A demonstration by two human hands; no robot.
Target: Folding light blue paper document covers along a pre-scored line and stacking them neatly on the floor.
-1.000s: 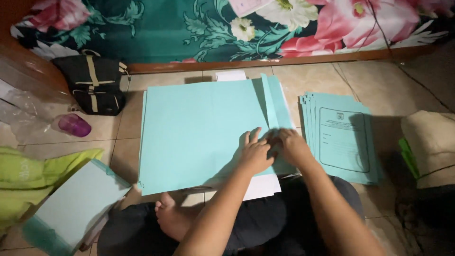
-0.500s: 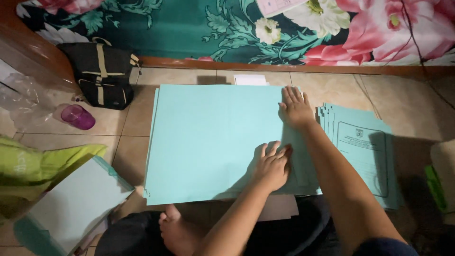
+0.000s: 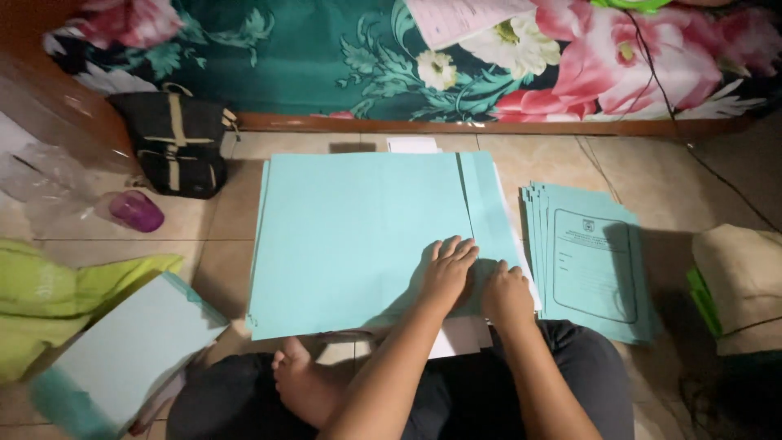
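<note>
A large light-blue paper sheet (image 3: pixel 358 236) lies flat on the tiled floor in front of me, with a narrow folded strip along its right side. My left hand (image 3: pixel 445 269) rests flat on the sheet near its lower right, fingers spread. My right hand (image 3: pixel 505 292) presses on the folded strip right beside it, fingers curled down. To the right of both hands lies a stack of printed light-blue folders (image 3: pixel 590 257). White paper (image 3: pixel 460 336) pokes out under the sheet's near edge.
A black bag (image 3: pixel 173 151) and a purple cup (image 3: pixel 136 211) sit at the left. A second blue stack (image 3: pixel 122 350) and green cloth (image 3: pixel 49 293) lie at lower left. A floral mattress (image 3: pixel 423 57) runs along the back. A beige bag (image 3: pixel 745 285) is at the right.
My right hand slid from the far end of the fold back toward me, and now rests beside my left hand at the sheet's lower right. The view shifted slightly.
</note>
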